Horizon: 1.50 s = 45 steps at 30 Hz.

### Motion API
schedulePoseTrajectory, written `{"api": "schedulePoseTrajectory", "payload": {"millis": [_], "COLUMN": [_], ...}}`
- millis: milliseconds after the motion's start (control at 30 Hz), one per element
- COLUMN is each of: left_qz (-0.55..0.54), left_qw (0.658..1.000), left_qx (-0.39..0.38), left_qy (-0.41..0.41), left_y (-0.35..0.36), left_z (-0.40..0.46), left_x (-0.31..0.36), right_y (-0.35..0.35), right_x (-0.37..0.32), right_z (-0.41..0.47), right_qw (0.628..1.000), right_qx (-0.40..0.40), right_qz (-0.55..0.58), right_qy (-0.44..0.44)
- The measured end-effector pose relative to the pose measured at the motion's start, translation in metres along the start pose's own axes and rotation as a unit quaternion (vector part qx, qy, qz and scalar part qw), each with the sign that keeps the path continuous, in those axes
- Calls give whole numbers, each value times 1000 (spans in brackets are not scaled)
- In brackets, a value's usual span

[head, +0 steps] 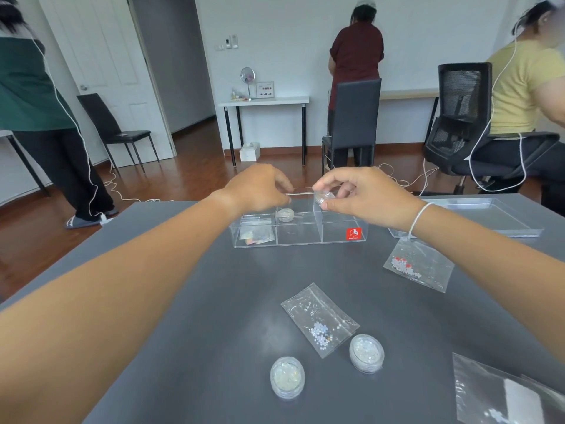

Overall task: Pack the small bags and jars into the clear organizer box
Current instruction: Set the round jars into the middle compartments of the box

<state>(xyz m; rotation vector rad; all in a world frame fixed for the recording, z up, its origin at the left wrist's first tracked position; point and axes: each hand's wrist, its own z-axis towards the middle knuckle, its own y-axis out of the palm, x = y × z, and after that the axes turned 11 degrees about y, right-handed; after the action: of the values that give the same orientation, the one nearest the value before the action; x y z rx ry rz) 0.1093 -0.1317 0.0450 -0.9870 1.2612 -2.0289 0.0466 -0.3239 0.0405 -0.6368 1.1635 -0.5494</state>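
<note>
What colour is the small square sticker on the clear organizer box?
Red with a white logo, the small square sticker shows best in the head view.

- organizer box [301, 237]: red sticker [353, 234] on front wall, right end; white cube logo, lettering under it too small to read
- no other legible text anywhere

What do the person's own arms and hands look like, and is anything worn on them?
Both forearms are bare as far as the frame shows, with no sleeves, gloves or watch in view. The left hand shows no jewellery. The right hand has a thin white string bracelet looped around its wrist. Whether any ring is worn cannot be told.
</note>
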Motion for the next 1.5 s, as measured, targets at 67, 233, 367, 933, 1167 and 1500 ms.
{"api": "schedulePoseTrajectory", "payload": {"millis": [67,233,367,933,1167,1500], "left_qz": [-39,-102,-144,-178,-194,-198], "left_qw": [998,989,983,977,974,972], "left_qx": [46,108,105,112,117,120], "left_qy": [-3,-27,-47,-27,-27,-33], "left_y": [-6,-14,-11,8,10,11], "left_z": [-8,-39,-64,-90,-91,-92], "left_x": [-4,-20,-33,-56,-57,-57], "right_y": [1,6,13,35,37,37], "right_x": [0,-2,-3,-14,-21,-20], "right_z": [2,13,22,49,53,52], "right_qw": [1000,1000,1000,970,946,950], "right_qx": [3,4,-3,-61,-83,-69], "right_qz": [1,-10,-26,-209,-289,-284], "right_qy": [3,6,15,108,118,112]}}
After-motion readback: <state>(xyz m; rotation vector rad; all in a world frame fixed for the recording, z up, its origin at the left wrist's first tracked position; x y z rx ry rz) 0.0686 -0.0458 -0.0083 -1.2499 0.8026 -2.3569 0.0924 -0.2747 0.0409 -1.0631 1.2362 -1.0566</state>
